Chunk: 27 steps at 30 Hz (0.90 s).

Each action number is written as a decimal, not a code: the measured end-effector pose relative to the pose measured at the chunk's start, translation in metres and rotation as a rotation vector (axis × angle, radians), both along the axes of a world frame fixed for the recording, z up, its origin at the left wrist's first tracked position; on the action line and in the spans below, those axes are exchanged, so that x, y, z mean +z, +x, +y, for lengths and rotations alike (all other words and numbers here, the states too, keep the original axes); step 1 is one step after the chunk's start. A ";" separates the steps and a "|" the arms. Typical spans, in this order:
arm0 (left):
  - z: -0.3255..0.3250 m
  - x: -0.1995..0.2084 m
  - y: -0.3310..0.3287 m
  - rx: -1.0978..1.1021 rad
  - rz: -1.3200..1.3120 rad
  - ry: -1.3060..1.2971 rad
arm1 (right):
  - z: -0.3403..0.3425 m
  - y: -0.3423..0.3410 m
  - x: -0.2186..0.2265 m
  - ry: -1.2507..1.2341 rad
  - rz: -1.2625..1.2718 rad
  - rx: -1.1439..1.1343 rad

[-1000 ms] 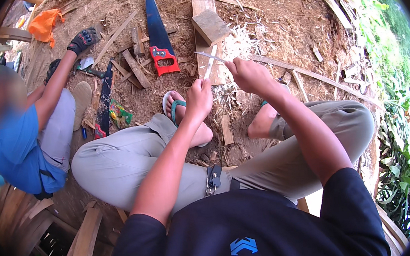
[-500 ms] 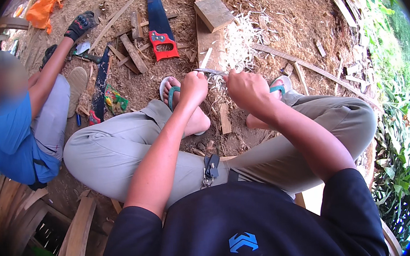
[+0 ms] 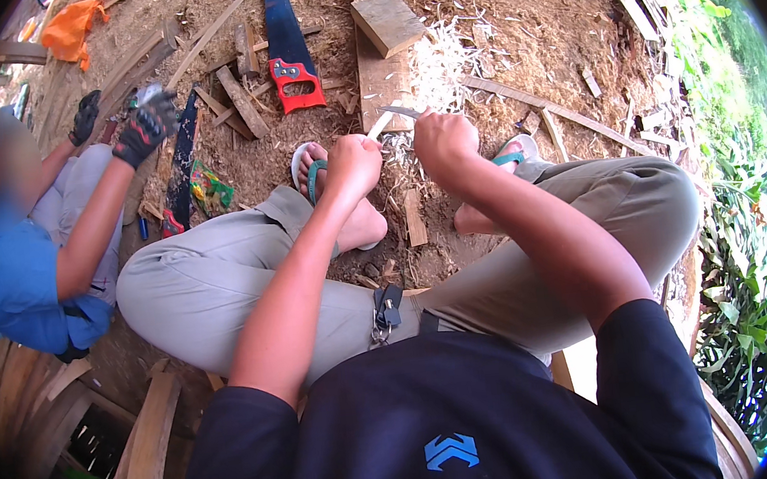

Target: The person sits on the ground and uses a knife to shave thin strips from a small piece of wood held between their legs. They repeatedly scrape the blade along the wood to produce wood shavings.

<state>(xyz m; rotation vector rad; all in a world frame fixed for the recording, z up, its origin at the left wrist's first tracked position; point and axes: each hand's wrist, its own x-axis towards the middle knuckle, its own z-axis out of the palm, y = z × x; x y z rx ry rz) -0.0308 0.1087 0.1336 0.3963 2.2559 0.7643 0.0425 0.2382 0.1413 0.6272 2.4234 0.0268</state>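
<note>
Whittling, seemingly: left hand [image 3: 353, 167] grasping a pale stick [image 3: 380, 125], right hand [image 3: 444, 144] gripping a knife [image 3: 402, 110], both tips just beyond and between them; another stroke would call for a steady stick

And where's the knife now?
Upper centre of the head view: the knife is in the right hand, its blade near the pale wood strip in the left hand.

A red-handled saw [image 3: 289, 43] lies beside wood offcuts [image 3: 242, 102], an orange bag or cloth [image 3: 75, 33] farther left, leafy plants [image 3: 747, 297] far right.
</note>
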 end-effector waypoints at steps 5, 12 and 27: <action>-0.014 0.006 -0.004 0.032 0.008 -0.047 | 0.011 -0.001 0.016 -0.186 0.117 0.019; -0.012 -0.001 -0.013 0.345 -0.577 0.074 | 0.000 0.021 0.019 -0.379 0.324 0.059; -0.007 -0.001 0.016 0.427 -0.596 0.108 | -0.014 0.042 0.036 -0.344 0.277 0.067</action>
